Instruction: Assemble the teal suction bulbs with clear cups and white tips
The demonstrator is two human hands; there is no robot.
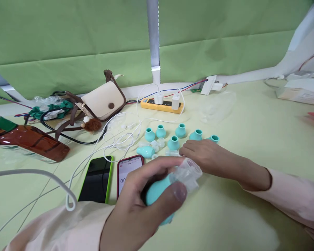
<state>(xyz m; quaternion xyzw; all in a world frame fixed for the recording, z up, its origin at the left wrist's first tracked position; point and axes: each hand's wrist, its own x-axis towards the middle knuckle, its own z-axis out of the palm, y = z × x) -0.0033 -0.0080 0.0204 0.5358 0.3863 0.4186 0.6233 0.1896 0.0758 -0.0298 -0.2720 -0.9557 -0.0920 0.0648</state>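
Note:
My left hand [146, 198] is wrapped round a teal rubber bulb [158, 190] with a clear plastic nozzle [188, 174] fitted on its end, raised above the table near the camera. Beyond it, my right hand [208, 153] reaches down to the tabletop, its fingers curled against a clear plastic piece [172, 152]. The fingertips are partly hidden. Several teal rubber cups with open necks [173, 143] stand upright around that spot. Another teal bulb [146, 151] lies on its side, with clear fittings [155, 144] close by.
Left of my left hand lie a green-edged phone [96, 177] and a red-edged phone [131, 165]. White cables [120, 141] tangle behind them, leading to a yellow power strip [162, 105]. A cream handbag [104, 101] and an amber bottle [32, 141] occupy the left. A plastic bag [217, 106] lies behind the cups.

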